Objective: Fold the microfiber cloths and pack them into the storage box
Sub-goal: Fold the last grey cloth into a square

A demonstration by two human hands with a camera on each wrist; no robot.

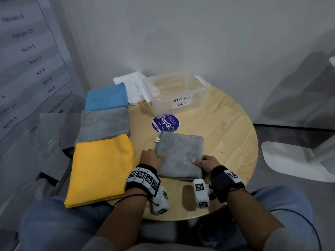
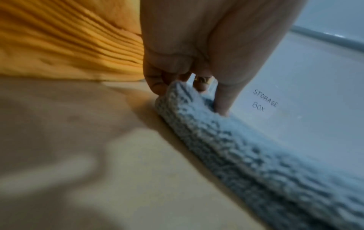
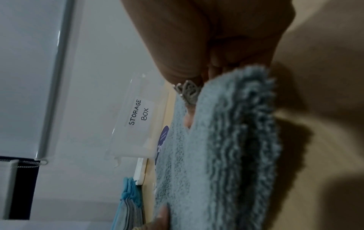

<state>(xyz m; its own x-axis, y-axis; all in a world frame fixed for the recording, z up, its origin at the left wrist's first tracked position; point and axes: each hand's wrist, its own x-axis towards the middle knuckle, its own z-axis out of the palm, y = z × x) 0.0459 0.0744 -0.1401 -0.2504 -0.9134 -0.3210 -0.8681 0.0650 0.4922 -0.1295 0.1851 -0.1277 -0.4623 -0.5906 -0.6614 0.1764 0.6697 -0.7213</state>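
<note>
A folded grey microfiber cloth [image 1: 179,153] lies on the round wooden table [image 1: 226,134] in front of me. My left hand [image 1: 151,157] pinches its left edge, thumb on top and fingers under the fold [image 2: 177,99]. My right hand [image 1: 206,163] grips its right edge, the thumb pressed on the cloth [image 3: 226,140]. The clear plastic storage box [image 1: 176,95], labelled STORAGE BOX, stands open behind the cloth, with nothing seen inside. On the left lie a yellow stack [image 1: 101,169], a grey stack [image 1: 105,124] and a blue stack [image 1: 107,96] of cloths.
The box's white lid [image 1: 135,86] lies to the left of the box. A round purple sticker [image 1: 165,123] is on the table between box and cloth. A wall stands close behind; a white chair base [image 1: 293,160] is on the floor at right.
</note>
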